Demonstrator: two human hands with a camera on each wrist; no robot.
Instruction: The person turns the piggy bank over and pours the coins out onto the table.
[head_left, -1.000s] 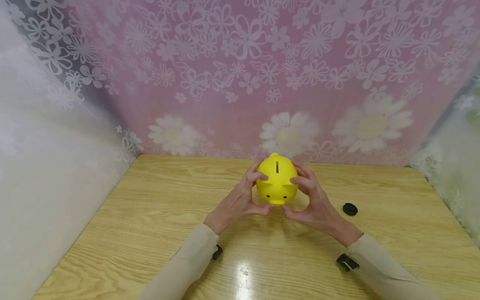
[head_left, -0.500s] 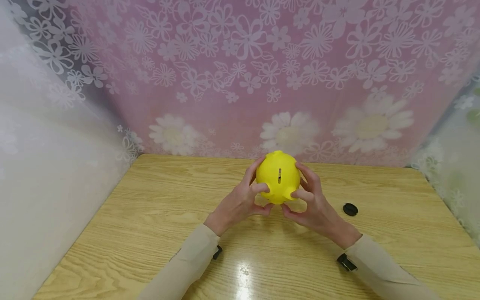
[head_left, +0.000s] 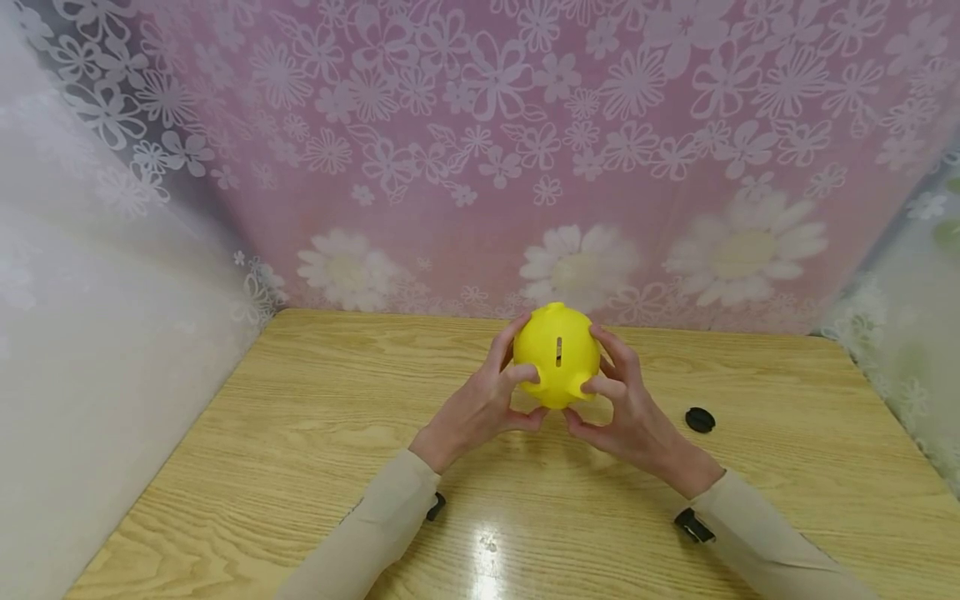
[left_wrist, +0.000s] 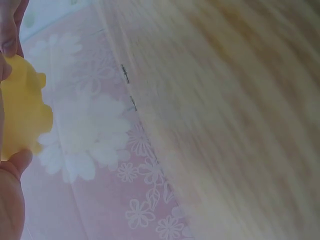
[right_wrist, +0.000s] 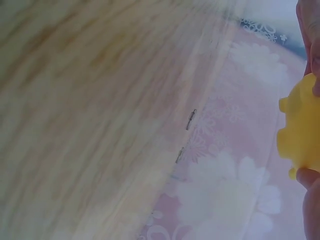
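A yellow piggy bank [head_left: 557,350] is held between both hands above the table, its coin slot facing up and its face turned out of sight at the near side. My left hand [head_left: 480,400] grips its left side, thumb underneath and a finger at the left ear. On the other side my right hand [head_left: 626,408] grips it the same way, a finger at the right ear. The left wrist view shows the stubby feet of the piggy bank [left_wrist: 25,110]; in the right wrist view the piggy bank [right_wrist: 302,125] is cut off by the frame.
A small round black cap [head_left: 700,419] lies on the wooden table [head_left: 337,417], right of the right hand. Flowered pink cloth [head_left: 465,167] hangs behind the table, and pale cloth [head_left: 97,333] stands along the left side.
The piggy bank has tilted face-down toward the near side, so its eyes and snout no longer show and the slot sits lower in view. Between the last two frames almost nothing moves.
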